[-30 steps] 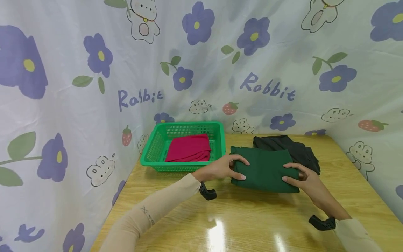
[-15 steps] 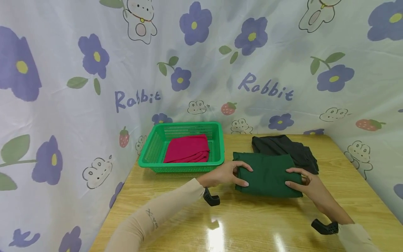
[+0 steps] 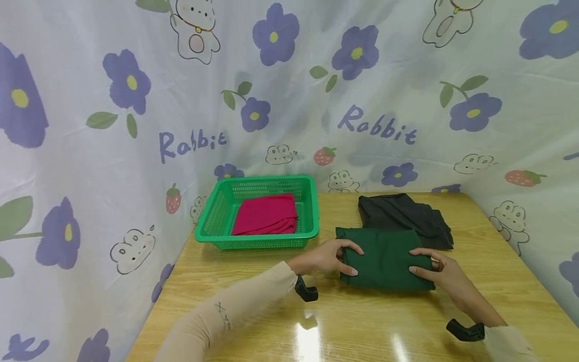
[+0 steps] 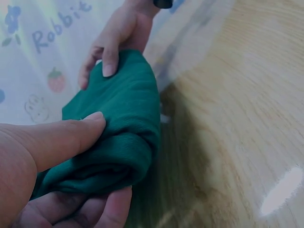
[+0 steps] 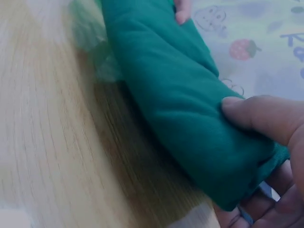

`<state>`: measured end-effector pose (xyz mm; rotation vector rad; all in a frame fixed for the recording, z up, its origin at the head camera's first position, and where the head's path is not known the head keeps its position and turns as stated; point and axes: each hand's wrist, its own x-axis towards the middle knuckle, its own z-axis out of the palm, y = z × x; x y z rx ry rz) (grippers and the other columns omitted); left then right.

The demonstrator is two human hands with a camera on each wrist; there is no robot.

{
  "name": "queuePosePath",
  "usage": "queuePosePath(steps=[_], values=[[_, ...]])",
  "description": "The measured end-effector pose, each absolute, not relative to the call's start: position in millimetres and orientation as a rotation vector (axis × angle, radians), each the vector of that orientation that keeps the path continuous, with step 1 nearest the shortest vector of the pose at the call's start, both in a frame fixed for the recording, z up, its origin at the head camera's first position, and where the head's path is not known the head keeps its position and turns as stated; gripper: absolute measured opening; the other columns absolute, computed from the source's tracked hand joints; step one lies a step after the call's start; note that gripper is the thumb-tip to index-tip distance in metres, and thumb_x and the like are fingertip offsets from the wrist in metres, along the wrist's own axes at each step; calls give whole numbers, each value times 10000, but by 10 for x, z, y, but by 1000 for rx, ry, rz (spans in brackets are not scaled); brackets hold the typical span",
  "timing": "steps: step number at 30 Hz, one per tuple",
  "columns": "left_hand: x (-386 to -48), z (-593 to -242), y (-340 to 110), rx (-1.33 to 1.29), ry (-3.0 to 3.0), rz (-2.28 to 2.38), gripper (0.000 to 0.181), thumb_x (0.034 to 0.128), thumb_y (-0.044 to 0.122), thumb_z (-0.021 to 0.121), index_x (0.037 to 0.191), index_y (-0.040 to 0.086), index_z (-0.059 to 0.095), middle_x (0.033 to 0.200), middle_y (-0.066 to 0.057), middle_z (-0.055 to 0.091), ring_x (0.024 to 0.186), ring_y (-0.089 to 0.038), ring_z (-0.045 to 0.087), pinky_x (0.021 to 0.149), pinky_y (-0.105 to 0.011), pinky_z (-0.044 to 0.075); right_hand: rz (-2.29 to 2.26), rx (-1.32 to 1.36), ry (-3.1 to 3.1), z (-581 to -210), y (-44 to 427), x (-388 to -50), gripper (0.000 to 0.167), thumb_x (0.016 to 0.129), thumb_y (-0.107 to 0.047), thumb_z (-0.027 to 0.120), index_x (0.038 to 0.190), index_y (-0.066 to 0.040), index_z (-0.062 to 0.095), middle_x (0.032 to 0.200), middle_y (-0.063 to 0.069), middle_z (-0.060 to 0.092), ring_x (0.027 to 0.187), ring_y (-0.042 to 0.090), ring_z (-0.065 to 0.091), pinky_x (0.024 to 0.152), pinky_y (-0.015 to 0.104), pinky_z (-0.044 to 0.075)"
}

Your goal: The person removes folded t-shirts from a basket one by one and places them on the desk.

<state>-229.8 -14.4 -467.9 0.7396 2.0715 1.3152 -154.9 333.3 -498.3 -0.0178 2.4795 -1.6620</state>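
A folded dark green garment (image 3: 384,259) is held between both hands over the right half of the table. My left hand (image 3: 329,256) pinches its left end; in the left wrist view the thumb (image 4: 71,137) lies on top and the other fingers curl underneath, by the layered fold. At the opposite end my right hand (image 3: 445,274) grips it the same way, thumb (image 5: 261,114) above and fingers below. In both wrist views a shadow falls on the table under the garment, which appears slightly raised. Its kind of clothing cannot be told.
Left of the hands stands a green plastic basket (image 3: 312,229) with a folded crimson cloth (image 3: 267,213) inside. Behind the green garment lies a folded black garment (image 3: 407,216). A patterned curtain (image 3: 289,100) borders the wooden table (image 3: 253,322) at the back and sides.
Both hands have brought the green garment a little nearer to me and lower in the head view, keeping their grip. More of the black garment shows. The head view has shifted slightly.
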Motion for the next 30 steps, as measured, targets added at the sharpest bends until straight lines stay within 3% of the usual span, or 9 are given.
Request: queuePosePath(steps=[7, 15, 20, 25, 30], values=[[-2291, -4759, -129, 717, 2060, 1306, 446, 868, 139, 856, 1266, 267, 700, 686, -1, 445, 642, -137, 378, 553, -266, 349, -1585, -3, 2471, -5074, 3352, -1564, 625, 949, -359, 768, 1480, -122, 538, 1616, 220, 292, 1243, 342, 529, 940, 479, 506], [-2288, -4834, -104, 715, 2100, 1258, 451, 863, 165, 865, 1269, 265, 696, 767, -37, 598, 660, -138, 492, 564, -267, 422, -1526, 9, 2427, -5084, 3377, -1548, 653, 957, -378, 755, 1499, -102, 518, 1648, 317, 133, 1412, 571, 301, 1006, 683, 413], [-2280, -4866, -104, 697, 2043, 1283, 464, 869, 105, 849, 1293, 203, 687, 822, -93, 663, 692, -197, 616, 615, -328, 554, -1527, 10, 2400, -5100, 3396, -1545, 645, 972, -352, 742, 1511, -90, 504, 1628, 341, 166, 1418, 580, 290, 1014, 676, 414], [-2277, -4880, -96, 702, 2015, 1297, 468, 880, 63, 829, 1311, 153, 673, 871, -96, 666, 713, -218, 643, 645, -376, 590, -1534, 24, 2379, -5122, 3419, -1542, 637, 972, -349, 743, 1504, -84, 514, 1624, 349, 178, 1428, 582, 278, 1026, 671, 407], [-2275, -4876, -91, 677, 2036, 1278, 458, 878, 64, 833, 1297, 167, 681, 903, -81, 671, 710, -226, 648, 654, -376, 592, -1571, 29, 2372, -5148, 3445, -1543, 607, 972, -329, 747, 1483, -72, 542, 1593, 348, 276, 1386, 536, 395, 956, 508, 516]])
